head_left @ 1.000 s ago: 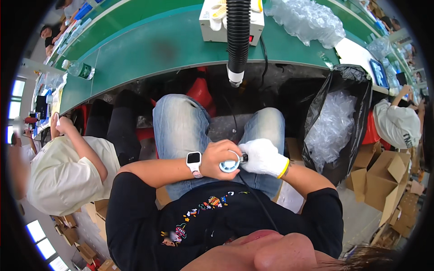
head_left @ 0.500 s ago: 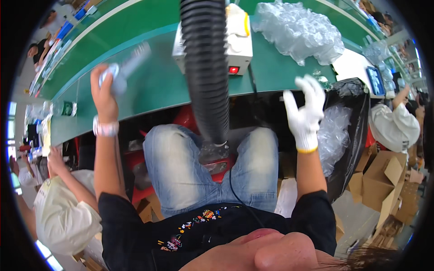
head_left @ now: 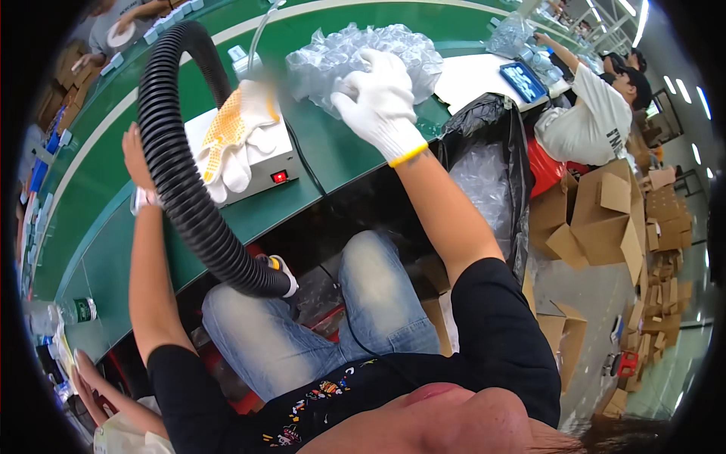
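Right hand: the white-gloved right hand (head_left: 378,102) is at the near side of the heap of clear plastic (head_left: 314,64), thumb apart from the fingers; whether they pinch any, I cannot tell.
Left hand: the bare left hand (head_left: 137,160) reaches up beside the black corrugated hose (head_left: 178,178), which partly covers it; fingers extend upward, but their grip cannot be told.
Hose: arches between the left hand and the white box (head_left: 261,174), its end hanging over the jeans (head_left: 265,344).
Box top: a yellow-dotted glove (head_left: 238,121).
Bench edge: runs diagonally before the knees; green benchtop (head_left: 352,157) shows between box and black plastic bag (head_left: 510,140), crossed by a black cable (head_left: 305,160).
Right side: the bag abuts the bench edge; a tablet (head_left: 523,82) lies beyond, cardboard boxes (head_left: 605,219) beside it.
Far left: a plastic bottle (head_left: 82,309).
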Demonstrator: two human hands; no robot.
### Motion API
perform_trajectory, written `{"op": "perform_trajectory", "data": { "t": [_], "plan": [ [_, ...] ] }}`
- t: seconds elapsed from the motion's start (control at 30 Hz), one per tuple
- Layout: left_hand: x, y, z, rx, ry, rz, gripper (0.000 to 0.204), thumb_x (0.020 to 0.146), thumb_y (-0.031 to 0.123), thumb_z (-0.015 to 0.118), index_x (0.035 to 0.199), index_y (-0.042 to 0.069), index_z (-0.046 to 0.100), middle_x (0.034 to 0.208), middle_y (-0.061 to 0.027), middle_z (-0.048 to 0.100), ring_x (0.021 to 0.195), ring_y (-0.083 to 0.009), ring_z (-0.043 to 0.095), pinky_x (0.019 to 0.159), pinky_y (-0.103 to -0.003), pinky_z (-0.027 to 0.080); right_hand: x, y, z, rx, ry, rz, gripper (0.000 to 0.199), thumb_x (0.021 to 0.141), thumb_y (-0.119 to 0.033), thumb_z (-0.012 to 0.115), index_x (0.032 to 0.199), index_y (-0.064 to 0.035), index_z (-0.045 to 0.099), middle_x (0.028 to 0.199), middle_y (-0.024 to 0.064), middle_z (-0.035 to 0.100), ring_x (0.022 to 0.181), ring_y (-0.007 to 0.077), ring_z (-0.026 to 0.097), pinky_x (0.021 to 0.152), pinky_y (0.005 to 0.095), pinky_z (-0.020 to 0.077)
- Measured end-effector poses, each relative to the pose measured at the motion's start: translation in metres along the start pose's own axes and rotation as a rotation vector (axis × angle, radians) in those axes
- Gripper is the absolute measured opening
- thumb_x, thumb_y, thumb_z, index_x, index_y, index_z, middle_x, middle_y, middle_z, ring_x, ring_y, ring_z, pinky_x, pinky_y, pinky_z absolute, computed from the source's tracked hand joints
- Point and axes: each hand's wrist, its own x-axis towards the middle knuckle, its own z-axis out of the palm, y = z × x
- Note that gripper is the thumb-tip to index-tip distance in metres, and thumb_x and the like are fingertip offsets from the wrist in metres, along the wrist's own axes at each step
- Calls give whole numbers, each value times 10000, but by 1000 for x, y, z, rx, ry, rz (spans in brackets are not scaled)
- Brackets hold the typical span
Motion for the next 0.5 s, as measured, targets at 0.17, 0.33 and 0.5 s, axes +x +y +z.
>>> {"op": "perform_trajectory", "data": {
  "t": [0.17, 0.33, 0.5],
  "plan": [
    [-72, 140, -192, -614, -103, -663, 209, 1032, 133, 595, 1137, -30, 674, 1056, -115, 723, 943, -224, 691, 845, -339, 550, -41, -65, -58, 940, -23, 405, 237, 817, -160, 809, 1009, -35, 746, 1199, 147, 690, 1045, 237, 669, 884, 363, 541],
    [-134, 294, -206, -1523, -38, -1355, 339, 1088, 323, 534, 1333, 92, 573, 1235, -83, 686, 1182, -265, 660, 995, -465, 546, -145, -140, -69, 1457, -316, 516, 383, 877, -47, 769, 1235, 16, 647, 1127, 97, 710, 945, 112, 676, 827, 286, 557],
    [-144, 314, -171, -1918, -139, -1429, 541, 1091, 493, 437, 1445, 101, 553, 1407, -99, 629, 1311, -265, 595, 1154, -430, 412, -203, -203, -57, 1322, -497, 543, 444, 848, -134, 794, 1254, -23, 651, 1143, 120, 729, 993, 225, 720, 875, 380, 575]
  ]
}}
